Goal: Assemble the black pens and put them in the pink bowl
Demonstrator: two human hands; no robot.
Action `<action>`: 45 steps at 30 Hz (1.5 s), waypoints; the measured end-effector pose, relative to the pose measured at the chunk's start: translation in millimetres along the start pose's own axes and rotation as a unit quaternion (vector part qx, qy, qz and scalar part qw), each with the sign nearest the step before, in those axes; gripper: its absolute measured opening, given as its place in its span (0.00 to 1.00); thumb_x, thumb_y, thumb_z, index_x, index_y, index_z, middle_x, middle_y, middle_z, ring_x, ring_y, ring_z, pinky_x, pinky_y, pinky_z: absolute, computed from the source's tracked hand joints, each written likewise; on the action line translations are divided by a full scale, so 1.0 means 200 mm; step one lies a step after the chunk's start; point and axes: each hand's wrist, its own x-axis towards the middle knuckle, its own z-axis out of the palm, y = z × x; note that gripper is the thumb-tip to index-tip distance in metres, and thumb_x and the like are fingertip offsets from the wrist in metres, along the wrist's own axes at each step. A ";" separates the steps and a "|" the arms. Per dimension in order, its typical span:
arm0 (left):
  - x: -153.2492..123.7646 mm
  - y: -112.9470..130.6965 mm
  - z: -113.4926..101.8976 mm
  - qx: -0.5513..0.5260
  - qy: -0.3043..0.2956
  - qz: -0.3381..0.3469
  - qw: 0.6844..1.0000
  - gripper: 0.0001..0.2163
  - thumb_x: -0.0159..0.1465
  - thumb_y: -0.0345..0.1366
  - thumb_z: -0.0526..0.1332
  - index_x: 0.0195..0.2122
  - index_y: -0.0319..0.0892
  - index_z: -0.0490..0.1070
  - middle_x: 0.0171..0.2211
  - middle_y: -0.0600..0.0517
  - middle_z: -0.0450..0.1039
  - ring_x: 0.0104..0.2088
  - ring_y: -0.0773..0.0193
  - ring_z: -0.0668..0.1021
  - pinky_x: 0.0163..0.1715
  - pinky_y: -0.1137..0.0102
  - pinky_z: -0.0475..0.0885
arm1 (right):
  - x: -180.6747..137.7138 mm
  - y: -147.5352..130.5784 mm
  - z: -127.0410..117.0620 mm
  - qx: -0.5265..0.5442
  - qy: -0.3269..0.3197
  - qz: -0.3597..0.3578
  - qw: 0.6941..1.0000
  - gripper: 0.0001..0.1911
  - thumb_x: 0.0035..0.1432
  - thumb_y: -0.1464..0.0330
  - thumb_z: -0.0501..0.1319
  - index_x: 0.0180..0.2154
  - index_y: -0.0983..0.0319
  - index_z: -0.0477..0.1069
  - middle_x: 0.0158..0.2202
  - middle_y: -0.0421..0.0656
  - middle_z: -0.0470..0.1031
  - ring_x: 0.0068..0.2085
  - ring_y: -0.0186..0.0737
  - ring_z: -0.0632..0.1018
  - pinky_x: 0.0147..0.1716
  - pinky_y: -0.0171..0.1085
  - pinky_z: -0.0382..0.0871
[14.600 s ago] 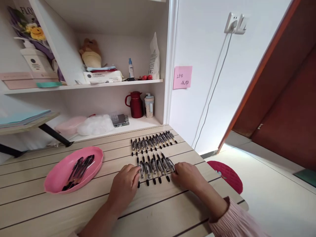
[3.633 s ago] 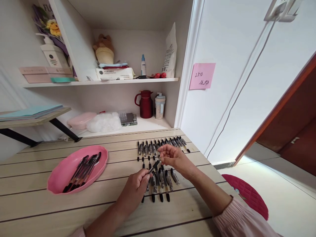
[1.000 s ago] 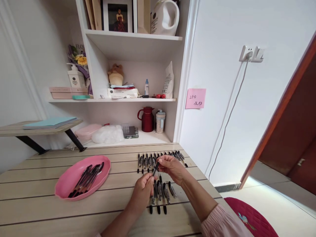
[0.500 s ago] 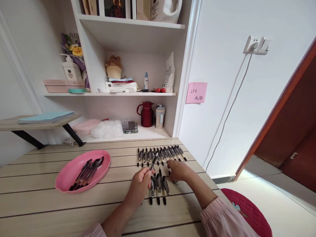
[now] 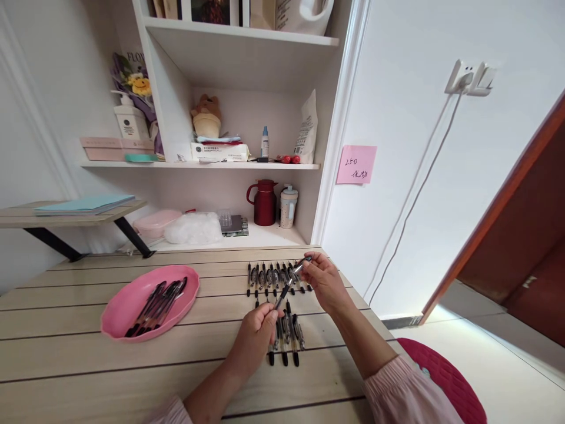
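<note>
My left hand point(image 5: 256, 330) pinches the black grip pen point(image 5: 283, 295) near its lower part, its point slanting up to the right. My right hand point(image 5: 324, 280) holds a pen cap point(image 5: 300, 266), clear with a dark end, between thumb and fingers. The cap's opening is at the pen's point; whether it encloses the tip I cannot tell. Below the hands lies a group of loose pens and caps point(image 5: 289, 335), partly behind my left hand. A row of pens and caps point(image 5: 269, 278) lies farther back, its right end hidden by my right hand.
On the left of the slatted table point(image 5: 145, 377) stands a pink oval dish point(image 5: 112, 300) with several black pens point(image 5: 156, 309). A raised stand point(image 5: 101, 215) carries papers. Behind are white shelves with a red jug point(image 5: 265, 203) and a cup point(image 5: 288, 207). A red stool point(image 5: 436, 377) stands right.
My right hand has picked up a cap from beside the near group and brought it up to the pen's point. My left hand keeps its hold on the pen, nearly still.
</note>
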 end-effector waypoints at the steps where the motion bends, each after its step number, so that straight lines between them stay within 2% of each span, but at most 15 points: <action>1: 0.00 0.00 0.00 0.000 0.001 0.001 1.000 0.15 0.60 0.43 0.49 0.37 0.38 0.68 0.14 0.60 0.56 0.17 0.71 0.57 0.18 0.76 0.52 | -0.01 0.00 0.01 -0.006 -0.010 0.003 1.000 0.15 0.45 0.65 0.65 0.36 0.60 0.65 0.25 0.36 0.68 0.25 0.31 0.71 0.23 0.31 0.62; 12: 0.01 0.01 0.00 -0.002 0.023 0.010 1.000 0.15 0.59 0.44 0.50 0.36 0.37 0.69 0.13 0.60 0.57 0.16 0.71 0.58 0.18 0.75 0.54 | -0.10 0.04 0.12 -0.099 -0.127 0.051 0.986 0.13 0.45 0.64 0.64 0.34 0.62 0.68 0.20 0.35 0.65 0.23 0.30 0.68 0.23 0.31 0.60; 21: -0.02 0.04 0.02 -0.016 0.048 0.038 0.998 0.14 0.59 0.42 0.50 0.35 0.38 0.69 0.14 0.60 0.56 0.17 0.71 0.60 0.19 0.76 0.55 | -0.15 -0.01 0.19 -0.110 -0.120 0.039 0.986 0.14 0.43 0.61 0.64 0.33 0.61 0.69 0.22 0.36 0.66 0.24 0.31 0.67 0.28 0.33 0.64; 26: -0.01 0.06 -0.01 0.013 0.032 0.036 0.999 0.14 0.61 0.42 0.48 0.39 0.39 0.67 0.17 0.59 0.60 0.16 0.71 0.62 0.19 0.76 0.58 | -0.13 -0.04 0.16 -0.127 -0.129 0.074 0.981 0.21 0.43 0.56 0.64 0.37 0.61 0.67 0.25 0.38 0.69 0.26 0.33 0.71 0.27 0.33 0.63; 28: 0.01 0.08 -0.09 0.081 0.065 0.062 0.993 0.13 0.60 0.40 0.49 0.36 0.40 0.69 0.22 0.55 0.66 0.21 0.69 0.67 0.23 0.74 0.62 | -0.12 -0.04 0.12 -0.137 -0.104 0.082 0.982 0.23 0.44 0.53 0.62 0.39 0.62 0.67 0.27 0.40 0.71 0.26 0.34 0.72 0.26 0.33 0.63; 29: 0.02 0.10 -0.15 0.132 0.100 0.079 0.983 0.12 0.59 0.39 0.50 0.35 0.40 0.70 0.25 0.53 0.68 0.25 0.67 0.70 0.26 0.73 0.64 | -0.11 -0.03 0.10 -0.142 -0.091 0.083 0.982 0.23 0.46 0.52 0.60 0.38 0.62 0.67 0.28 0.40 0.71 0.26 0.34 0.72 0.26 0.33 0.63; 31: 0.03 0.14 -0.32 0.265 0.197 0.094 0.939 0.10 0.57 0.37 0.53 0.32 0.41 0.72 0.32 0.50 0.71 0.34 0.63 0.72 0.34 0.71 0.64 | -0.09 -0.02 0.07 -0.147 -0.071 0.084 0.983 0.23 0.48 0.50 0.58 0.36 0.63 0.69 0.27 0.41 0.72 0.25 0.33 0.72 0.25 0.33 0.63; 33: 0.03 0.17 -0.51 0.397 0.271 0.029 0.876 0.11 0.57 0.37 0.53 0.33 0.42 0.73 0.33 0.48 0.72 0.34 0.60 0.73 0.32 0.69 0.64 | -0.08 0.01 0.05 -0.149 -0.062 0.092 0.983 0.24 0.48 0.49 0.57 0.33 0.64 0.70 0.26 0.42 0.72 0.25 0.33 0.72 0.24 0.33 0.63; 35: 0.01 0.18 -0.69 0.486 0.308 -0.063 0.815 0.12 0.57 0.40 0.52 0.30 0.43 0.74 0.32 0.47 0.73 0.31 0.58 0.73 0.28 0.69 0.63 | -0.07 0.03 0.04 -0.155 -0.059 0.101 0.981 0.24 0.47 0.49 0.57 0.32 0.64 0.70 0.25 0.42 0.72 0.24 0.33 0.72 0.23 0.33 0.62; 37: -0.01 0.16 -0.82 0.509 0.314 -0.141 0.789 0.13 0.57 0.39 0.52 0.26 0.42 0.74 0.26 0.47 0.74 0.25 0.58 0.73 0.26 0.68 0.62 | -0.07 0.04 0.04 -0.172 -0.064 0.104 0.978 0.25 0.46 0.48 0.58 0.31 0.65 0.70 0.24 0.42 0.71 0.23 0.33 0.72 0.22 0.32 0.61; 41: -0.03 0.10 -0.94 0.512 0.326 -0.179 0.774 0.12 0.57 0.35 0.52 0.25 0.36 0.74 0.20 0.45 0.73 0.22 0.57 0.73 0.26 0.66 0.63 | -0.06 0.05 0.03 -0.213 -0.069 0.099 0.970 0.23 0.46 0.50 0.59 0.30 0.65 0.70 0.23 0.42 0.71 0.22 0.33 0.71 0.18 0.31 0.58; 43: -0.02 0.09 -0.94 0.516 0.327 -0.176 0.772 0.12 0.56 0.38 0.54 0.29 0.36 0.74 0.26 0.42 0.74 0.27 0.54 0.75 0.28 0.66 0.64 | -0.06 0.06 0.03 -0.234 -0.060 0.097 0.965 0.21 0.46 0.51 0.59 0.28 0.64 0.69 0.23 0.41 0.71 0.21 0.32 0.70 0.18 0.30 0.56; 45: -0.01 0.11 -0.91 0.516 0.338 -0.138 0.775 0.15 0.56 0.41 0.53 0.36 0.38 0.73 0.36 0.41 0.74 0.35 0.52 0.75 0.31 0.66 0.66 | -0.05 0.07 0.02 -0.263 -0.048 0.095 0.959 0.19 0.46 0.52 0.59 0.26 0.63 0.68 0.22 0.40 0.71 0.20 0.32 0.70 0.17 0.30 0.56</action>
